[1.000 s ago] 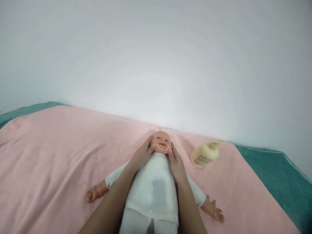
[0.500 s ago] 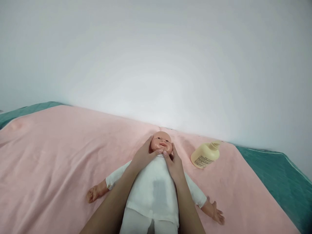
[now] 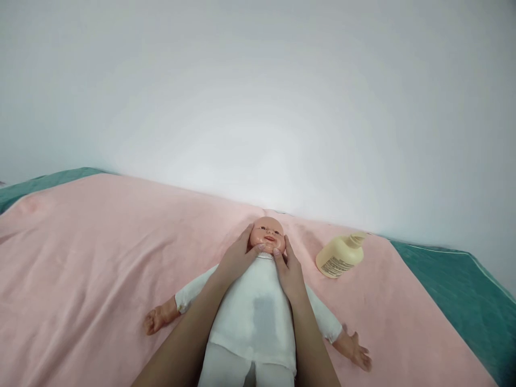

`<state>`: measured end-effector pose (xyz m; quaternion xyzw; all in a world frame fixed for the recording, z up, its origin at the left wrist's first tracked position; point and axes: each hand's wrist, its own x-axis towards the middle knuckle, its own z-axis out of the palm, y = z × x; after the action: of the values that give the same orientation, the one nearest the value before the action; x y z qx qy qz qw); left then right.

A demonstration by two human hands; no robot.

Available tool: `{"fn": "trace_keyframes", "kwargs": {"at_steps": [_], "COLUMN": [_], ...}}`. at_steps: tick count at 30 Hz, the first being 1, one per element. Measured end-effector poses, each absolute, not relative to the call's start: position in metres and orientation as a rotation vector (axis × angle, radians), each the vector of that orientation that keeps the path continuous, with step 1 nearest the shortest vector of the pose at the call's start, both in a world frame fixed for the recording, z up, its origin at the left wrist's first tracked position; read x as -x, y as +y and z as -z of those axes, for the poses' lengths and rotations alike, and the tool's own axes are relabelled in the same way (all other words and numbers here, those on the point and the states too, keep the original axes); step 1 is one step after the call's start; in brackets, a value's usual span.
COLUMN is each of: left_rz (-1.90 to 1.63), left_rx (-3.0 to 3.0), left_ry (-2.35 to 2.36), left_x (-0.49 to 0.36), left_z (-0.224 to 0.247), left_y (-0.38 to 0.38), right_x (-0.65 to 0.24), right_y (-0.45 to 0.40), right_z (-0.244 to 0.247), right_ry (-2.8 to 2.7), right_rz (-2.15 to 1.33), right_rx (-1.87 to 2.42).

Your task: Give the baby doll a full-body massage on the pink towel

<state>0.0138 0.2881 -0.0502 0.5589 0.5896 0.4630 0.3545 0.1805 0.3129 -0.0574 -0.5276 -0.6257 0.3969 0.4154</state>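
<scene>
A baby doll (image 3: 253, 317) with a white cloth body lies on its back, its head toward the wall and its arms spread to both sides. My left hand (image 3: 241, 255) cups the left side of the doll's head, with the thumb on the jaw near the chin. On the other side, my right hand (image 3: 289, 266) holds the cheek and jaw, its thumb also close to the chin. The fingers of both hands are partly hidden beside and behind the head. My forearms run along either side of the doll's torso, over its upper arms.
A pale yellow bottle (image 3: 339, 257) with printed text stands to the right of the doll's head. Under everything spreads a pink blanket (image 3: 92, 242), wrinkled at the left. Green quilted fabric (image 3: 455, 290) shows at both sides. Behind rises a white wall (image 3: 258, 107).
My thumbs have slid apart, outward from the middle of the doll's chin along the jaw. Both hands stay around the head, and the bottle has not moved.
</scene>
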Motion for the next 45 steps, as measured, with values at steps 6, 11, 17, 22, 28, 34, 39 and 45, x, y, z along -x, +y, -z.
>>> {"fn": "trace_keyframes", "kwargs": {"at_steps": [6,11,17,22,28,34,39,45], "left_rz": [-1.18,-1.175,-1.179,-1.205,-1.209,-1.19,-1.18,-1.147], "left_rx": [-1.484,-1.485,-1.447,-1.441,-1.433,-1.461,-1.521,-1.513], "left_ry": [1.542,1.528,1.521,1.448,1.491,1.516,1.53,1.52], "left_x": [-0.012,-0.012,-0.012,-0.012,-0.012,-0.011,-0.011,-0.01], "left_z": [0.054,0.055,0.053,0.055,0.062,0.058,0.055,0.054], "left_y": [0.291,0.296,0.292,0.289,0.298,0.293,0.292,0.292], "right_x": [-0.183,-0.182,-0.179,-0.176,-0.175,-0.18,-0.183,-0.184], "right_y": [0.316,0.318,0.311,0.311,0.312,0.314,0.317,0.32], "right_z": [0.059,0.06,0.054,0.057,0.058,0.06,0.061,0.064], "right_ry": [-1.587,-1.578,-1.562,-1.552,-1.538,-1.58,-1.599,-1.556], "right_rz": [-0.974,-0.976,-1.037,-1.056,-1.036,-1.027,-0.996,-1.021], "right_rx": [1.314,1.312,1.345,1.319,1.319,1.32,1.299,1.266]}}
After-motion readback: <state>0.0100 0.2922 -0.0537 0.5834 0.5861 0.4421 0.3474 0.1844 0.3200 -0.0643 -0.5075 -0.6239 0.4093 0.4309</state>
